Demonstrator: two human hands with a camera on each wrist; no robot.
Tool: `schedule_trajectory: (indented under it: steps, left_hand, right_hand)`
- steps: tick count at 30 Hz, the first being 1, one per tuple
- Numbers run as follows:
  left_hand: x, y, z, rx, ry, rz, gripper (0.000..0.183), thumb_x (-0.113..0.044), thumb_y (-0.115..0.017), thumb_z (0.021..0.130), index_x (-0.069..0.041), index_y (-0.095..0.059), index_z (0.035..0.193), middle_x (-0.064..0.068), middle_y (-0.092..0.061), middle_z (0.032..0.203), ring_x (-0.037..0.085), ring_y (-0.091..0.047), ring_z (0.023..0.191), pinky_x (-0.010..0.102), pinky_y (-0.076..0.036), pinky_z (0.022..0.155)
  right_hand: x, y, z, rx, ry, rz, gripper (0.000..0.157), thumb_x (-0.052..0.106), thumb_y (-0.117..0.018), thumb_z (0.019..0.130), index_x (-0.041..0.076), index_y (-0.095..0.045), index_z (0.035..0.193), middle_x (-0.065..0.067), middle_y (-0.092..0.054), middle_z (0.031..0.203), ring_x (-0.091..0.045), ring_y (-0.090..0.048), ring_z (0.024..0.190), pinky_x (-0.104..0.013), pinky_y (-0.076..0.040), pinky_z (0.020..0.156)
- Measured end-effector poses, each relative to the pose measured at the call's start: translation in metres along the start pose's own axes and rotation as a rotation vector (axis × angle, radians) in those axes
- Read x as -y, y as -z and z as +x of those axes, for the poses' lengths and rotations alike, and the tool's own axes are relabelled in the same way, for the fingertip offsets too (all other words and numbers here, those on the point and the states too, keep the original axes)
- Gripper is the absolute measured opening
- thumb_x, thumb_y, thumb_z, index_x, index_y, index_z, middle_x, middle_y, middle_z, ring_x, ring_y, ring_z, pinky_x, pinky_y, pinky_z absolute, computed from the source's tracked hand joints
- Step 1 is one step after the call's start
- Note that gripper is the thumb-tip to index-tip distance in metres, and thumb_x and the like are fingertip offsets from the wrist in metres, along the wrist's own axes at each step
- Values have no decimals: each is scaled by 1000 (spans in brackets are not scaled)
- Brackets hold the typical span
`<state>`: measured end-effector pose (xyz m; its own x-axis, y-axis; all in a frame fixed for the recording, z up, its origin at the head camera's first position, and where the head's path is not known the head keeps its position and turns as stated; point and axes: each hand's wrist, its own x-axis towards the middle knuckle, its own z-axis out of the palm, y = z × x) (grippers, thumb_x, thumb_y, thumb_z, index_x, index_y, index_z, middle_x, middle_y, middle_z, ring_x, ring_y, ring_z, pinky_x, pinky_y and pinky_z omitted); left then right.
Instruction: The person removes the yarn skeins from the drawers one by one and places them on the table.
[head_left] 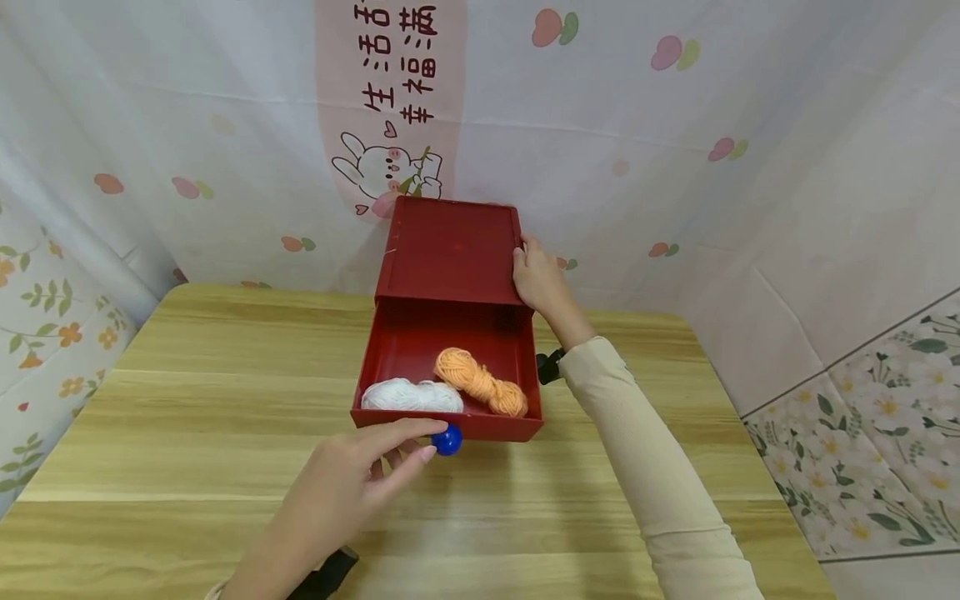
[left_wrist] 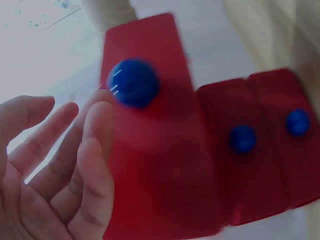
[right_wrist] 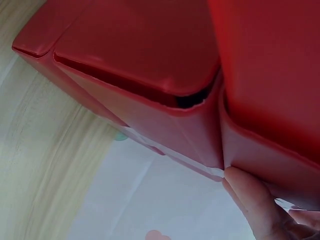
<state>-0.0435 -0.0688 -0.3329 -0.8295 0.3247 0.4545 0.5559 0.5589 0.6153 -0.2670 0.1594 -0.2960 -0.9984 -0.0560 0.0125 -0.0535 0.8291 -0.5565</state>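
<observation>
A red drawer cabinet (head_left: 453, 250) stands on the table with its top drawer (head_left: 491, 428) pulled out. Inside lie a white skein of yarn (head_left: 412, 396) and an orange skein (head_left: 480, 382). My left hand (head_left: 352, 475) is at the round blue knob (head_left: 447, 440) on the drawer's front. In the left wrist view its fingers (left_wrist: 97, 125) are beside the knob, with the thumb well apart from it. My right hand (head_left: 540, 279) holds the cabinet's upper right edge. In the right wrist view one finger (right_wrist: 245, 187) presses against the red side, while other fingers are partly hidden.
Below the pulled-out drawer, two more drawer fronts with blue knobs (left_wrist: 243, 138) show in the left wrist view. The wooden table (head_left: 225, 400) extends around the cabinet. A printed white cloth (head_left: 600, 167) hangs close behind it.
</observation>
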Motion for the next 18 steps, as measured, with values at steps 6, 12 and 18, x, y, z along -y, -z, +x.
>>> schedule_trajectory:
  steps: [6,12,18]
  left_hand:
    - [-4,24,19,-32,-89,40,30,-14,-74,78,-21,-68,107,-11,-69,95,0,-58,77,18,-52,63]
    - [2,33,45,53,-41,100,26,-14,-71,82,-18,-67,107,-6,-67,104,11,-61,93,30,-55,74]
    - [8,30,64,261,37,175,28,-16,-70,83,-14,-64,110,0,-65,102,16,-61,91,33,-54,79]
  right_hand:
    - [0,0,1,-5,4,2,50,27,-24,103,5,-21,147,-20,-36,145,-31,-37,133,-46,-33,106]
    - [0,1,1,-13,6,6,49,27,-24,102,5,-22,147,-19,-36,145,-31,-37,133,-45,-33,107]
    - [0,1,0,-9,2,11,49,27,-25,102,7,-22,147,-17,-35,146,-30,-36,134,-44,-32,108]
